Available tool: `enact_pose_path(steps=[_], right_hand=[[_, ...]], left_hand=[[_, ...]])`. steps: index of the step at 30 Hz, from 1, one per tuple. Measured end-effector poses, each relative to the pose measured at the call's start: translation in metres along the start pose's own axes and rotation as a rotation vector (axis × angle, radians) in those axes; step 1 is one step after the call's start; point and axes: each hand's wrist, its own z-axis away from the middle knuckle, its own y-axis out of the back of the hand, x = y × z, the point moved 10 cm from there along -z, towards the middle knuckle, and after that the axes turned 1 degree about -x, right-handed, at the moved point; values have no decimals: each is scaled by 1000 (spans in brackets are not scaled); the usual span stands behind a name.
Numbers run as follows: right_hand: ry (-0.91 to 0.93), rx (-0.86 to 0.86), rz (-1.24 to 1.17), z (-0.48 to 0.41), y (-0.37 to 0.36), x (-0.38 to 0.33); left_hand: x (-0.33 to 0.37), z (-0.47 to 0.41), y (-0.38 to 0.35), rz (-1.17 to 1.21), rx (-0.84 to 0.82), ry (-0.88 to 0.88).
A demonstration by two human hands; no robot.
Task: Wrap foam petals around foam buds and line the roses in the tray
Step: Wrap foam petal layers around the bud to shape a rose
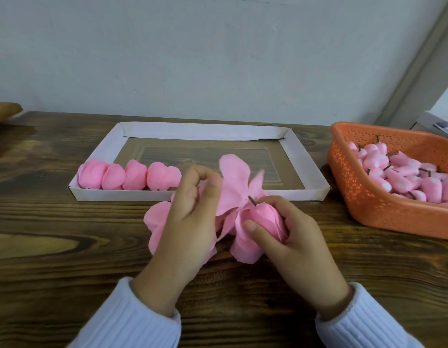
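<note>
A shallow white cardboard tray (200, 130) lies on the wooden table, with several finished pink foam roses (128, 175) lined along its front left edge. In front of the tray, my right hand (290, 232) grips a pink foam bud (266, 218) with a short brown stem (253, 200) pointing up and left. A sheet of pink foam petals (234, 184) is threaded on that stem and spreads out to both sides. My left hand (190, 214) pinches one of the petals with curled fingers, just left of the bud.
An orange perforated plastic basket (368, 197) at the right holds several pink buds (398, 174) with brown stems. A wall rises right behind the table. A tan object (4, 113) sits at the far left edge.
</note>
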Motion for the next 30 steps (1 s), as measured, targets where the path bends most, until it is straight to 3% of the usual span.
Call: enact_pose_path(steps=[5, 12, 19, 22, 25, 30], right_hand=[[30, -23, 13, 0, -1, -2], [101, -36, 1, 1, -3, -15], [129, -6, 9, 2, -2, -17], [122, -23, 11, 2, -4, -16], [119, -13, 9, 1, -3, -15], [111, 32, -16, 2, 1, -13]], left_hand=[[13, 5, -7, -115, -28, -143], [-4, 4, 11, -105, 162, -2], [-31, 5, 17, 213, 299, 220], [-27, 6, 12, 184, 237, 201], [-18, 6, -3, 123, 69, 141], [-1, 6, -20, 45, -96, -65]])
